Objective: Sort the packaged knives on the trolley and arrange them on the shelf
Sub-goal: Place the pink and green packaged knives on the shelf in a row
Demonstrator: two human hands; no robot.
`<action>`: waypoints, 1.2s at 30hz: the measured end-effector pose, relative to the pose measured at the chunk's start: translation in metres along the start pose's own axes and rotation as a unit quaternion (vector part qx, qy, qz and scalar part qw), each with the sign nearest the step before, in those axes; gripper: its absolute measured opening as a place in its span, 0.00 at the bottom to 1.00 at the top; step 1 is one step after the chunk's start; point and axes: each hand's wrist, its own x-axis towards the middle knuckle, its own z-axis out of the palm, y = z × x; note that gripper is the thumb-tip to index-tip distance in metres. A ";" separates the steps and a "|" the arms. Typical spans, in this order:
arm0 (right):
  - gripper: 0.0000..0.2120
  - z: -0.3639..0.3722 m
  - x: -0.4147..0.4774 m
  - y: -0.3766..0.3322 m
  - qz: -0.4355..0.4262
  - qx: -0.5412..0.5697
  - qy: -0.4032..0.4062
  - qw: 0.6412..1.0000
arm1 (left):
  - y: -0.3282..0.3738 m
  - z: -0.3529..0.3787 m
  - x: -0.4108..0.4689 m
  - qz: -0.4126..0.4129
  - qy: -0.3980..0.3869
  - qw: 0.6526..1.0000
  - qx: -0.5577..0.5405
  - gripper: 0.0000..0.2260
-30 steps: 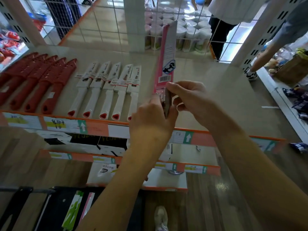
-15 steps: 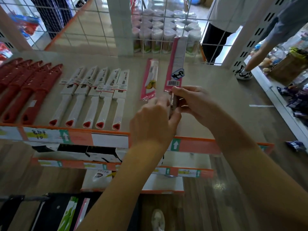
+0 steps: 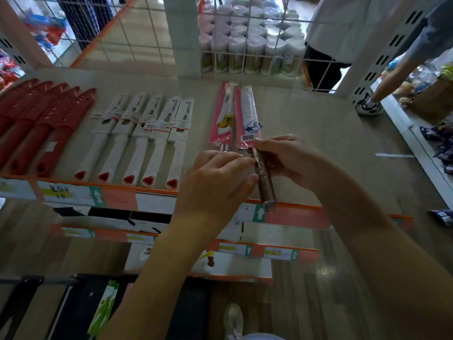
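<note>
Two pink-packaged knives lie side by side on the beige shelf [image 3: 306, 123]. The left pink knife [image 3: 221, 116] lies flat. My right hand [image 3: 286, 158] grips the brown handle of the right pink knife [image 3: 247, 114], which is lowered onto the shelf. My left hand [image 3: 218, 182] has its fingers curled against that same handle from the left. To the left lie several white-sleeved knives [image 3: 147, 136] in a row and several red-sheathed knives [image 3: 41, 123]. The trolley [image 3: 81, 307] below holds a green package and a pink package.
A wire grid [image 3: 245, 33] backs the shelf, with capped containers behind it. Orange price strips [image 3: 294, 214] edge the shelf fronts. People stand beyond the grid and at the right. Bare shelf surface lies to the right of the pink knives.
The pink knife I hold has gone from upright to lying down on the shelf beside the first pink knife. Both hands moved down and forward with it.
</note>
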 end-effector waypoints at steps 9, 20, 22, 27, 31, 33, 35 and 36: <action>0.07 0.008 0.011 0.007 -0.004 -0.089 0.078 0.993 | -0.018 0.006 -0.008 0.049 -0.062 0.997 -0.022 0.26; 0.10 0.009 0.020 0.011 -0.055 -0.172 0.111 0.977 | -0.022 0.015 -0.008 0.065 -0.021 0.997 -0.023 0.25; 0.10 0.009 0.020 0.012 -0.055 -0.175 0.113 0.977 | -0.021 0.017 -0.010 0.062 -0.019 0.997 -0.030 0.25; 0.07 0.010 0.020 0.009 -0.055 -0.193 0.121 0.972 | -0.019 0.015 -0.011 0.049 -0.036 0.997 -0.039 0.26; 0.19 0.008 0.011 0.006 -0.089 -0.306 0.169 0.933 | -0.020 -0.001 -0.013 -0.007 -0.066 0.996 -0.055 0.29; 0.22 0.010 0.002 0.002 -0.132 -0.364 0.202 0.900 | -0.023 -0.010 -0.015 -0.034 -0.064 0.996 -0.048 0.26; 0.20 0.017 -0.009 0.001 -0.173 -0.402 0.207 0.875 | -0.025 -0.018 -0.017 -0.044 -0.060 0.997 -0.035 0.24; 0.18 0.022 -0.014 0.001 -0.191 -0.413 0.204 0.867 | -0.026 -0.023 -0.019 -0.047 -0.059 0.997 -0.033 0.23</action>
